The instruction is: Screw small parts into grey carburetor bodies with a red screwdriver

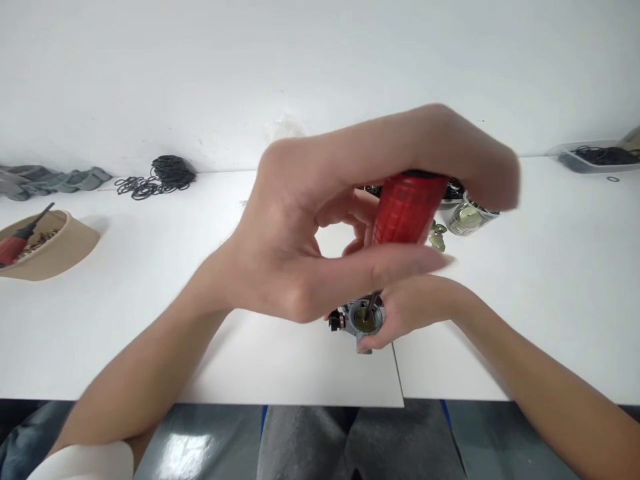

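My left hand [295, 227] is raised close to the camera, its fingers closed around the red handle of a screwdriver [407, 210]. The dark shaft slants down into the round bore of a small metal carburetor [365, 320], where a brass-coloured plate shows. Low over the table, my right hand [415, 307] grips the carburetor from its right side. A black fitting with a coppery band sticks out on the carburetor's left. The left hand covers part of the right fingers and the area behind them.
A tan bowl [65, 257] of small screws at left holds another screwdriver [20, 243]. Black rubber rings [173, 175] and grey cloth [50, 180] lie by the wall. Behind my hands are a clear cup [467, 217] and brass discs [437, 239]. A plastic tray [595, 160] stands far right.
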The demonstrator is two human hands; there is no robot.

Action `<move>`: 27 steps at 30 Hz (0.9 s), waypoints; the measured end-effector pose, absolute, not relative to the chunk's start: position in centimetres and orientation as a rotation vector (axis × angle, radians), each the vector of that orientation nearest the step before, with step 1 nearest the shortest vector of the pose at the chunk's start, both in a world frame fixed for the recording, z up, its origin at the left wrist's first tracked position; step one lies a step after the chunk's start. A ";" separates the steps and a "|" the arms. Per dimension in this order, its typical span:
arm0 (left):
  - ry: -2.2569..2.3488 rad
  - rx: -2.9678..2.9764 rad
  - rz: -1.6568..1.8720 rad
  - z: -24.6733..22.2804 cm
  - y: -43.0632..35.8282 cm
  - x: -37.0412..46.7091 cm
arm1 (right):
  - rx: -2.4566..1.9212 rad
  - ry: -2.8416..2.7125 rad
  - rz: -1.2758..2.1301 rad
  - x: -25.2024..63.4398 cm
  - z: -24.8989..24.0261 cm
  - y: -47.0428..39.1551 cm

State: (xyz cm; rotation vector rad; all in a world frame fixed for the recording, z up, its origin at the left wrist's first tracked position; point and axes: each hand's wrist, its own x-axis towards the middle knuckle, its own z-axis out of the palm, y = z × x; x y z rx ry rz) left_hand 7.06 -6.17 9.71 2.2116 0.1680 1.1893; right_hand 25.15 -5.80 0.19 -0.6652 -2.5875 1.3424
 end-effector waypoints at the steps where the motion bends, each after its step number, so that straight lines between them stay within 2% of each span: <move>1: 0.211 2.174 1.256 9.9 -6.4 7.3 | -0.679 -2.585 1.362 25.2 0.2 -5.8; 4: 0.183 2.077 1.444 10.5 -7.0 7.8 | -0.657 -2.590 1.392 25.2 0.2 -5.7; 9: 0.209 2.083 1.126 11.4 -7.5 7.7 | -0.619 -2.608 1.342 25.2 0.2 -5.6; 14: 0.211 2.117 1.360 11.0 -7.6 7.2 | -0.614 -2.578 1.381 25.1 0.1 -5.5; 27: 0.278 2.170 1.330 9.8 -6.6 7.8 | -0.500 -2.572 1.389 24.9 0.0 -5.0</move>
